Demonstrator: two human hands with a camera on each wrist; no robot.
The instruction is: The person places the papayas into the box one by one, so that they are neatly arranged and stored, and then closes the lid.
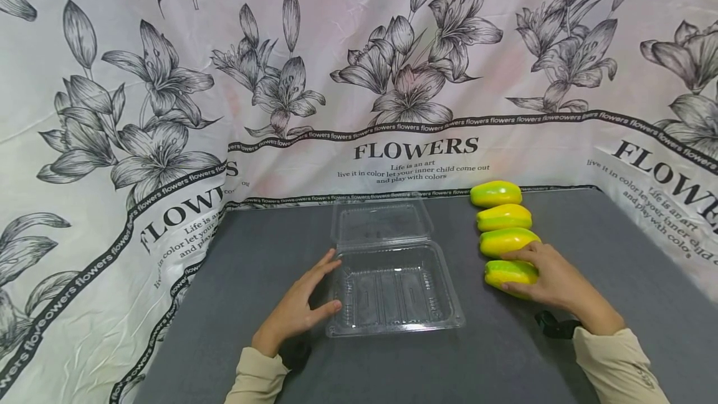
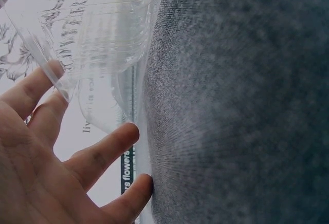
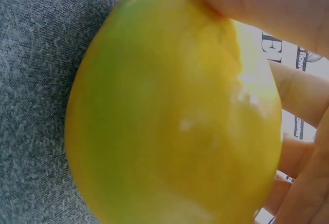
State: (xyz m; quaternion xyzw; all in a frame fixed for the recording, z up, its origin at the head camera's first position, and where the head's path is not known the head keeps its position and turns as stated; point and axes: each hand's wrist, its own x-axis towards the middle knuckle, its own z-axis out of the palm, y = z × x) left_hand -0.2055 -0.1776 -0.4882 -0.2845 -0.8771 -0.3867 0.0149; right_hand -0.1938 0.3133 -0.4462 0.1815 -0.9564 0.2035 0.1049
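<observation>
A clear plastic clamshell container (image 1: pixel 392 295) sits with its lid (image 1: pixel 381 222) folded back toward the wall. At its left rim is my left hand (image 1: pixel 300 304), fingers spread; in the left wrist view some fingers (image 2: pixel 103 154) are beside the container's clear wall (image 2: pixel 113 44). On the right, yellow-green papayas lie in a column. My right hand (image 1: pixel 552 279) holds the nearest papaya (image 1: pixel 507 273), thumb on the near side and fingers across the far side. That papaya (image 3: pixel 175 111) fills most of the right wrist view. Behind it lies another papaya (image 1: pixel 505 243), partly covered by the fingers.
Two more papayas, a yellow one (image 1: pixel 505 217) and a greener one (image 1: pixel 496 194), lie farther back, the last near the cloth wall. Flower-printed cloth (image 1: pixel 415 161) encloses the grey tabletop (image 1: pixel 269 235) at the back and sides.
</observation>
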